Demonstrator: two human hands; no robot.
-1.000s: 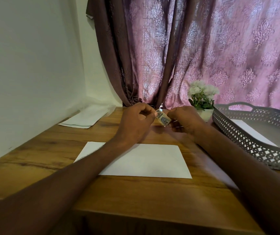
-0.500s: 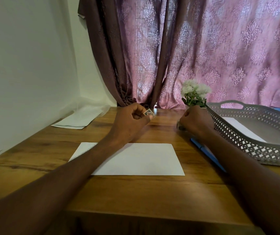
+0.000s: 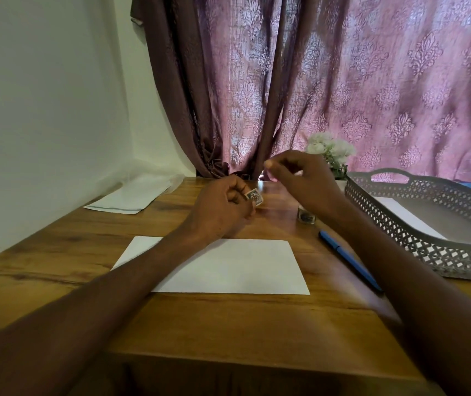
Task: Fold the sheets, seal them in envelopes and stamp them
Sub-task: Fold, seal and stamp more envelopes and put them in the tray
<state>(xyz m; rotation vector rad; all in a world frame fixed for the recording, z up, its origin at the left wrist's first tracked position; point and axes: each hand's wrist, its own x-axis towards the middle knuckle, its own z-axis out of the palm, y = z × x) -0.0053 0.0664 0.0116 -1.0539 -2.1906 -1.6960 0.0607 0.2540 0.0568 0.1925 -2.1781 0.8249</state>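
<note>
A white envelope (image 3: 228, 267) lies flat on the wooden table (image 3: 228, 324) in front of me. Above its far edge my left hand (image 3: 220, 210) pinches a small postage stamp (image 3: 254, 197) between thumb and fingers. My right hand (image 3: 303, 184) hovers a little higher and to the right, fingers loosely curled, with nothing visible in it. Just below its wrist a small dark stack, apparently more stamps (image 3: 306, 218), sits on the table.
A blue pen (image 3: 348, 260) lies right of the envelope. A grey lattice tray (image 3: 417, 235) holding a white sheet (image 3: 405, 212) stands at the right. Spare envelopes (image 3: 128, 198) lie at the back left by the wall. White flowers (image 3: 331, 151) stand before the curtain.
My hands parted with the stamp staying in the left. The right hand went down to the small stack by the tray, then rose toward the left hand.
</note>
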